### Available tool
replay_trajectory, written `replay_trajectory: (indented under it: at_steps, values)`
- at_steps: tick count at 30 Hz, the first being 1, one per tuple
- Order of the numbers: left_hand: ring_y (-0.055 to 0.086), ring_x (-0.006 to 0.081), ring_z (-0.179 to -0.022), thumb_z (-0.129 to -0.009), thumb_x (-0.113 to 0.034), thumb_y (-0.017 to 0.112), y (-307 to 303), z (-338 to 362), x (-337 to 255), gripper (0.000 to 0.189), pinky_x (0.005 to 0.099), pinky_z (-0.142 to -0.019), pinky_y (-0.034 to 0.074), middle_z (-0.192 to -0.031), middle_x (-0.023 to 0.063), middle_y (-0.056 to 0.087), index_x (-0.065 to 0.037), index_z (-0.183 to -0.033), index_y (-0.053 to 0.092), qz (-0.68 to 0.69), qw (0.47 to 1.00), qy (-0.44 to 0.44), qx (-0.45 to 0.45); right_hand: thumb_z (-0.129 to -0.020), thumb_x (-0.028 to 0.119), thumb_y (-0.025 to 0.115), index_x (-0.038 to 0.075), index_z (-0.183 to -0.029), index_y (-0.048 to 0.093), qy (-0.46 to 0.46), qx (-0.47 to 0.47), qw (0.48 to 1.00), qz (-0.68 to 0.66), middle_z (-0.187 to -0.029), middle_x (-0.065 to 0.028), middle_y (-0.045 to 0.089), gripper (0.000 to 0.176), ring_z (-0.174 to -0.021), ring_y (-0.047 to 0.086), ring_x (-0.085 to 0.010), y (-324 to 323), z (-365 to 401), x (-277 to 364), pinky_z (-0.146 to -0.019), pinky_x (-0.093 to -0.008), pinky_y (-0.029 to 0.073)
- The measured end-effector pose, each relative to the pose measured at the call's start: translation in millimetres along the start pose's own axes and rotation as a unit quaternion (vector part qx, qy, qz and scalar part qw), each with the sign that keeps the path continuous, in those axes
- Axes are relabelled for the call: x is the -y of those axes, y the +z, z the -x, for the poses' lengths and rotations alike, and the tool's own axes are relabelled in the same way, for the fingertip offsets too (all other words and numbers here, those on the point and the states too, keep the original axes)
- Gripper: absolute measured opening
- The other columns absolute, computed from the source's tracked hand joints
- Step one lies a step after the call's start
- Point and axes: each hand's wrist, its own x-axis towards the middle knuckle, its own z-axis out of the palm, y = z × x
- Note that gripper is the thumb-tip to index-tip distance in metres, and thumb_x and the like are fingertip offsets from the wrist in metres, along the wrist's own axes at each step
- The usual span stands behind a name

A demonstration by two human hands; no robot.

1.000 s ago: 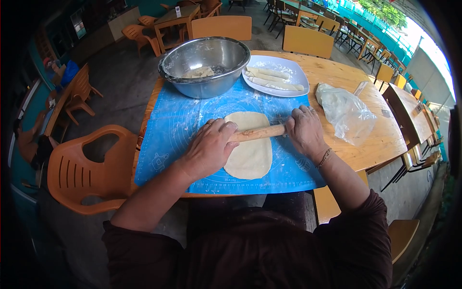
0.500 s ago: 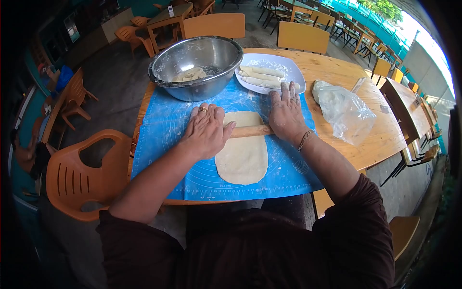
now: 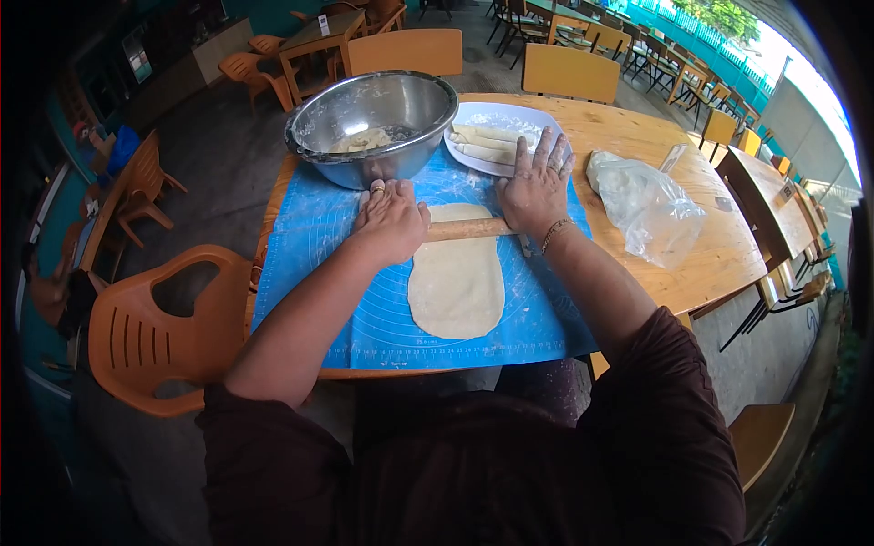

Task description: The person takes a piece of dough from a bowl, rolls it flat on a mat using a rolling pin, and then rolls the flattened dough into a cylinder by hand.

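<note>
Wooden table (image 3: 728, 259) beneath a blue mat (image 3: 309, 282); steel bowl (image 3: 387, 168) far left, white plate (image 3: 501, 114) far right. Dough sheet (image 3: 455, 291) lies mid-mat, rolling pin (image 3: 466, 230) across its far part. Left hand (image 3: 391, 223) covers the pin's left end, grip unclear; right hand (image 3: 535, 196) spreads wide at the other. Uneven pressure could thin one side; overreaching could bump the plate.

A dark maroon, short-sleeved top (image 3: 473, 464) is worn with a chain bracelet (image 3: 552, 237) and ring (image 3: 378, 189).
</note>
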Motion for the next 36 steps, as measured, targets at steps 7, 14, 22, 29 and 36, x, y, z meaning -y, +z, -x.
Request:
replay_trajectory:
  at_steps: [7, 14, 22, 29, 36]
  values:
    - [0.013, 0.0428, -0.145, -0.102, -0.042, 0.036, -15, 61, -6, 0.062, 0.0607, -0.117, 0.007, -0.151, 0.0268, 0.025, 0.009, -0.137, 0.039, 0.009, 0.992, 0.095, 0.078, -0.095, 0.046, 0.043, 0.001, -0.153, 0.027, -0.122, 0.037, 0.99, -0.062, -0.159, -0.0318, 0.008, 0.075, -0.148, 0.0, -0.0481, -21, 62, -13, -0.117, -0.0605, -0.002]
    - [0.007, 0.0385, -0.15, -0.104, -0.044, 0.028, -13, 37, -8, 0.069, 0.0512, -0.121, 0.005, -0.155, 0.026, 0.025, 0.011, -0.145, 0.03, -0.026, 0.996, 0.029, 0.08, -0.097, 0.041, 0.04, 0.003, -0.154, 0.025, -0.14, 0.015, 0.99, -0.02, -0.16, -0.03, 0.007, 0.07, -0.149, 0.0, -0.047, -9, 35, -7, -0.118, -0.0602, -0.001]
    - [0.041, 0.0382, -0.126, -0.102, -0.041, 0.037, -1, 11, 2, 0.052, 0.0516, -0.112, 0.027, -0.128, 0.0231, 0.046, 0.005, -0.123, 0.048, 0.012, 0.998, -0.001, 0.068, -0.095, 0.03, 0.047, 0.005, -0.154, 0.025, -0.099, -0.01, 0.995, -0.007, -0.159, -0.0312, 0.005, 0.068, -0.148, 0.0, -0.0487, 3, -3, 7, -0.117, -0.0616, 0.003]
    - [0.015, 0.0397, -0.147, -0.103, -0.038, 0.037, -11, 68, -11, 0.064, 0.0494, -0.121, 0.009, -0.153, 0.0266, 0.026, 0.012, -0.142, 0.034, -0.022, 0.992, 0.11, 0.051, -0.1, 0.037, 0.04, 0.004, -0.152, 0.031, -0.163, 0.026, 0.985, -0.056, -0.159, -0.0299, 0.011, 0.062, -0.149, 0.004, -0.0463, -16, 52, -5, -0.118, -0.0595, 0.003]
    - [0.0, 0.0374, -0.151, -0.104, -0.042, 0.028, -27, 54, -15, 0.069, 0.0479, -0.122, 0.003, -0.161, 0.024, 0.009, 0.01, -0.149, 0.026, -0.031, 0.983, 0.104, 0.15, -0.102, 0.039, 0.033, 0.005, -0.152, 0.031, -0.178, 0.056, 0.982, -0.039, -0.16, -0.0288, 0.01, 0.062, -0.149, 0.003, -0.0453, -16, 42, -6, -0.119, -0.0579, 0.003]
